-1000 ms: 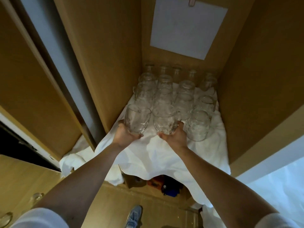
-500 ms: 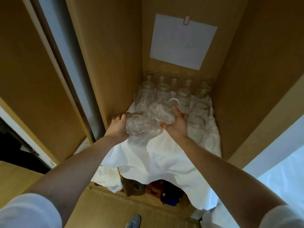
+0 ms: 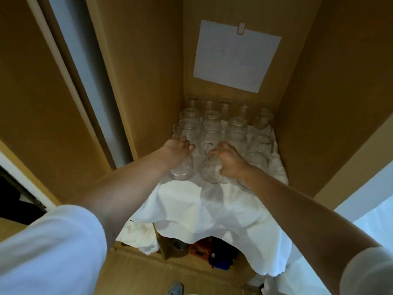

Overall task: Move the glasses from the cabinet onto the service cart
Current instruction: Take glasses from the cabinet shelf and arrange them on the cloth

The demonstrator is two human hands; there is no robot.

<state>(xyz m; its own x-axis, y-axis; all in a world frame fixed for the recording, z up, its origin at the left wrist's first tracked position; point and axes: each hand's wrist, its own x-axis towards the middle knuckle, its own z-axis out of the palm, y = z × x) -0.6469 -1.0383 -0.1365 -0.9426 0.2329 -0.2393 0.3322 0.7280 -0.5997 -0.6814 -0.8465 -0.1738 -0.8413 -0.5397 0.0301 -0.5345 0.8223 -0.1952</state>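
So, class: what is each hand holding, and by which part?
The left hand grips the left front glass from above, round its upper end; the right hand grips the neighbouring glass round its upper side.

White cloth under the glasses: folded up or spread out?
Spread out. The white cloth lies open under the rows of glasses and hangs down, wrinkled, at the front.
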